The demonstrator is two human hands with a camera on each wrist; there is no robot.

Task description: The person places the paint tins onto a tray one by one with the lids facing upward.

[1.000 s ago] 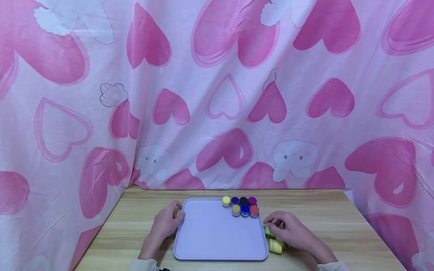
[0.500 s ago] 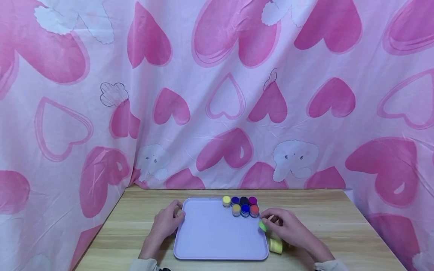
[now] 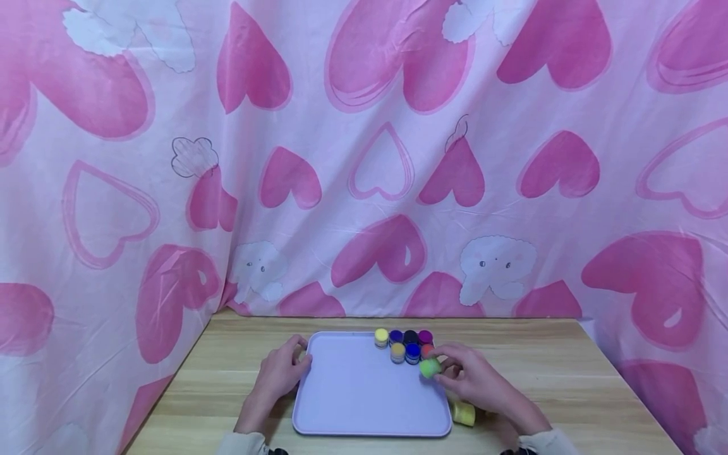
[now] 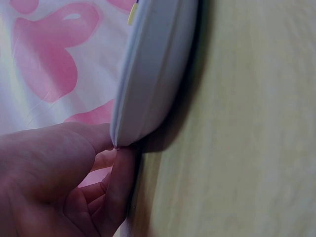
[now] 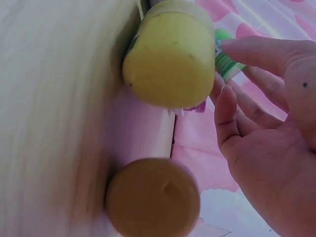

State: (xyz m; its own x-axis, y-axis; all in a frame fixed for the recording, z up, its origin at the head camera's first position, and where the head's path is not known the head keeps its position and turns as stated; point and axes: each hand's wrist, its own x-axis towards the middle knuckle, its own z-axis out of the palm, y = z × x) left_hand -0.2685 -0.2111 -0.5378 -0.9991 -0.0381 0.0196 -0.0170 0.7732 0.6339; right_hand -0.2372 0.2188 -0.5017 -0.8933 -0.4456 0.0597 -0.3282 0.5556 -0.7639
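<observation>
My left hand (image 3: 280, 374) pinches the left rim of a pale lilac tray (image 3: 355, 411); in the left wrist view thumb and finger meet at the tray's edge (image 4: 148, 84). Over the tray's right side, my right hand (image 3: 476, 381) holds a small green paint pot (image 3: 430, 368) between thumb and fingers, tilted. This green pot (image 5: 226, 61) is partly covered by fingers in the right wrist view. Several similar pots stand in two rows at the tray's back right, among them a yellow one (image 3: 381, 338), a dark blue one (image 3: 412, 353) and an orange-red one (image 3: 427, 351), partly hidden behind the right hand.
A yellow paint pot (image 3: 464, 414) lies on its side on the wooden table (image 3: 574, 385), right of the tray. Near it, the right wrist view shows a brownish-orange pot (image 5: 153, 197). A pink heart-patterned curtain (image 3: 375, 164) hangs behind the table and at its sides.
My right hand has lifted the green paint pot from the table beside the tray and moved it left, over the tray's right rim towards the rows. The left hand stays at the rim.
</observation>
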